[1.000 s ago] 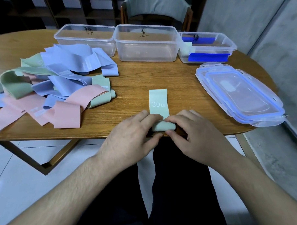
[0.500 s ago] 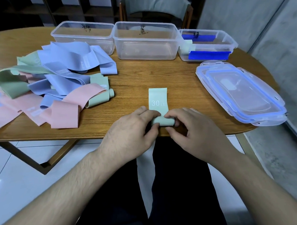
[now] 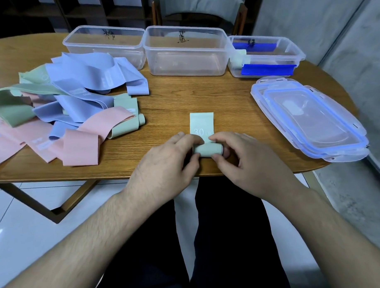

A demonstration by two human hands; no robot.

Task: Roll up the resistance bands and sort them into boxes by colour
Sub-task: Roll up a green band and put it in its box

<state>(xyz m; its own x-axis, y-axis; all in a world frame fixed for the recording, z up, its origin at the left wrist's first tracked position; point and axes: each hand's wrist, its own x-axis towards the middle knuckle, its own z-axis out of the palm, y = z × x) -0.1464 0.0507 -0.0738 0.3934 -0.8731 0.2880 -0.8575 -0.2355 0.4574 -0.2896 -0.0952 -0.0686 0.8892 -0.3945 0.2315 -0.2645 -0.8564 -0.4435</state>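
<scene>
near the table's near edge the green band [image 3: 201,126] has been rolled further than a second ago, its flat tail shortened, the roll being pinched by the left hand [image 3: 173,158] and right hand [image 3: 244,159], so boxing is judged close.

Both hands [image 3: 207,160] close together (fingers [image 3: 190,141] curled)

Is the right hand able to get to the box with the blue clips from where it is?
Probably yes. The right hand grips the green band, and bare table lies between it and that box, which is open-topped.
</scene>
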